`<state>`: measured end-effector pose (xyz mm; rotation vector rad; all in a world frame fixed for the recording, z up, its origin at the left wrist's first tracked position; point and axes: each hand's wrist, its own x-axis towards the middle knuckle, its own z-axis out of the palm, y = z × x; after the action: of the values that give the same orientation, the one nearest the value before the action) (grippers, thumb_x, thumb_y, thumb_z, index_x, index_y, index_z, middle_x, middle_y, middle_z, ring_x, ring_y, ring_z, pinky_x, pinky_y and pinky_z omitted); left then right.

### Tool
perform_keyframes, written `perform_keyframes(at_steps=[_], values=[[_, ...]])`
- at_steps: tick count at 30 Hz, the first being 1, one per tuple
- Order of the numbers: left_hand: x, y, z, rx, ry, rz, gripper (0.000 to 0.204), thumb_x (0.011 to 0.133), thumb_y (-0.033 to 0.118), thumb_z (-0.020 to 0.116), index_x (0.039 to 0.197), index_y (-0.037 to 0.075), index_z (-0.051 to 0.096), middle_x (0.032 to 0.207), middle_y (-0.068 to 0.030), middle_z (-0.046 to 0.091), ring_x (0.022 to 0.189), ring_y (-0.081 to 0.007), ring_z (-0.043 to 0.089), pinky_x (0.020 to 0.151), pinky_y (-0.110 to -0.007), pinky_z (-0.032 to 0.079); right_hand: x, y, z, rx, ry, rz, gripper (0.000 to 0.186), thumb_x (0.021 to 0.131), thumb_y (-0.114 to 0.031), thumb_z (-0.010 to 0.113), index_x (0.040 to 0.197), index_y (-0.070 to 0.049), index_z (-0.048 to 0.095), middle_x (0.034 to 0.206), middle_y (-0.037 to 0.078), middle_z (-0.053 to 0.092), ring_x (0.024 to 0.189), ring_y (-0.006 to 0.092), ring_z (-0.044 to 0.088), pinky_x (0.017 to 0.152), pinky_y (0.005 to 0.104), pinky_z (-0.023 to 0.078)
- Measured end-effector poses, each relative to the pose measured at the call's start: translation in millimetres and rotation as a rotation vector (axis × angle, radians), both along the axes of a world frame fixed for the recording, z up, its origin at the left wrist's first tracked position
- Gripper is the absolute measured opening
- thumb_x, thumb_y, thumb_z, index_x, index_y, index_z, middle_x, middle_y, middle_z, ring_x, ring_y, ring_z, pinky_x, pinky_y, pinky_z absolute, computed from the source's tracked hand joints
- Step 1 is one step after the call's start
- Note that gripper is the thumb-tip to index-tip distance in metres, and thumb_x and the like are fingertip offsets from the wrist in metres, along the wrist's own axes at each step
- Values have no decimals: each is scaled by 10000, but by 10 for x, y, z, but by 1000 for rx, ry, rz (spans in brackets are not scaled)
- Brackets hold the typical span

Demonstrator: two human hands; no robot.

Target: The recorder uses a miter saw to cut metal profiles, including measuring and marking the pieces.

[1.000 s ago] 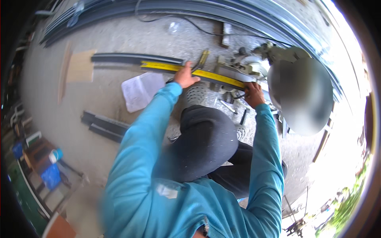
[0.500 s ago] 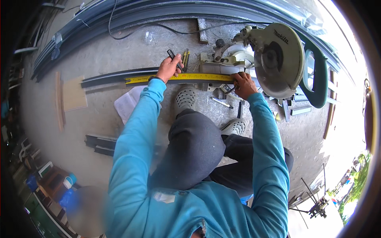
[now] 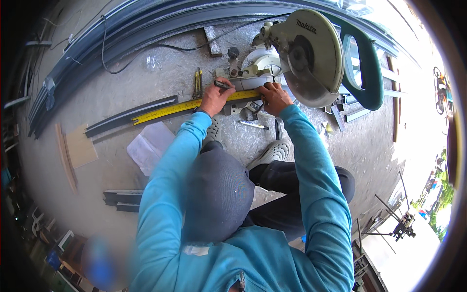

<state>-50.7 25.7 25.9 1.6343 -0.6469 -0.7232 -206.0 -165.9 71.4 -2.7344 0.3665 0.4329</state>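
Observation:
A yellow tape measure blade (image 3: 165,111) lies extended along a dark metal profile (image 3: 131,115), its free end at the left. My left hand (image 3: 214,100) rests over the blade, closed round a black pen-shaped tool (image 3: 223,84) whose exact kind is unclear. Close by to the right, my right hand (image 3: 275,100) grips the tape measure at the blade's right end, beside the saw's base; the fingers hide most of what is there. Just beyond the hands stands a miter saw (image 3: 316,58) with its head raised and a green handle.
Long dark profiles (image 3: 160,30) and a black cable (image 3: 180,48) stretch across the far side. A capped marker (image 3: 253,125) lies near my shoes. Offcuts (image 3: 357,115) sit right of the saw; a white sheet (image 3: 150,146) and a beige board (image 3: 81,148) lie left.
My left hand has slid right along the blade, nearer my right hand, and the black tool has tipped flatter. The whole view has shifted and turned slightly.

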Motion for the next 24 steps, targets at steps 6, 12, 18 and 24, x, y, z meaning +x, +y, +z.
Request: perform_keyframes(at_steps=[6,12,18,24], values=[[29,-61,23,179,-61,-44,199,862,150,687,985,23,597,909,-97,692,832,-150,643,759,-287,499,2,-30,23,8,22,10,432,788,-112,622,1207,-194,554,1137,99,536,1122,325,501,877,469,497],[38,-97,45,267,-162,-52,239,861,192,693,985,8,604,862,-138,678,760,-178,636,703,-307,493,19,-27,49,0,57,21,425,815,-123,614,1228,-193,544,1156,102,534,1140,315,501,890,471,497],[18,-115,45,259,-190,-88,249,863,202,689,991,10,596,852,-159,676,787,-215,668,699,-320,501,1,-20,21,-6,27,20,434,806,-122,623,1226,-197,544,1144,101,533,1119,318,505,882,473,501],[5,-120,-11,238,-193,-92,214,882,167,656,998,4,580,872,-154,683,834,-216,682,719,-312,505,-23,-24,-26,-22,0,29,458,791,-123,633,1230,-203,532,1130,98,530,1098,317,511,865,475,505]])
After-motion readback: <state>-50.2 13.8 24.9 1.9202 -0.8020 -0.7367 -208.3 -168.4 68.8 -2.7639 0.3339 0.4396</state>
